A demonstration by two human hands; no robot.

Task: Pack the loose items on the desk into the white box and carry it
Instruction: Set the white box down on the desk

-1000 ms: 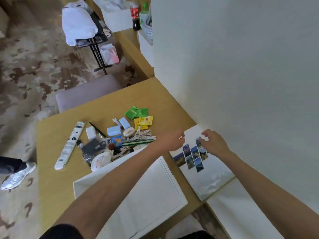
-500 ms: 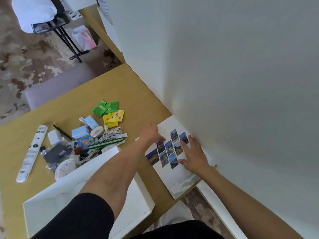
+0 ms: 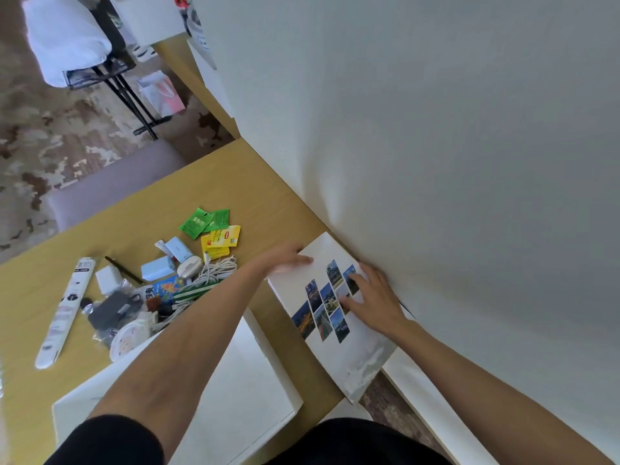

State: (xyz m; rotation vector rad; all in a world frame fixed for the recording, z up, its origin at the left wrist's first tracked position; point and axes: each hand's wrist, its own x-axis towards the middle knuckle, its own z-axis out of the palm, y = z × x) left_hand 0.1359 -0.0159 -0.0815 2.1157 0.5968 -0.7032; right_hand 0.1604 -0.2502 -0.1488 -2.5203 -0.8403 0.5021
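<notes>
A white photo booklet [image 3: 352,350] with a diagonal strip of pictures lies on the wooden desk [image 3: 255,189] against the wall. My left hand [image 3: 285,260] rests on its far left corner, fingers curled at the edge. My right hand [image 3: 372,293] lies flat on the pictures, fingers spread. The open white box [image 3: 255,374] stands at the desk's near edge, partly hidden by my left arm. Loose items sit left of the booklet: green tea sachets [image 3: 204,221], yellow sachets [image 3: 221,241], a white cable [image 3: 218,270], a long white remote [image 3: 65,310].
A white wall [image 3: 436,146] runs along the desk's right side. A grey padded stool [image 3: 110,186] stands behind the desk. Farther back are a black folding rack with a white bundle [image 3: 63,41] and a pink-and-white bag [image 3: 161,94] on patterned carpet.
My right hand has slid from the booklet's far edge down onto the pictures. My left hand stays at the booklet's far left corner. The view has tilted and come closer.
</notes>
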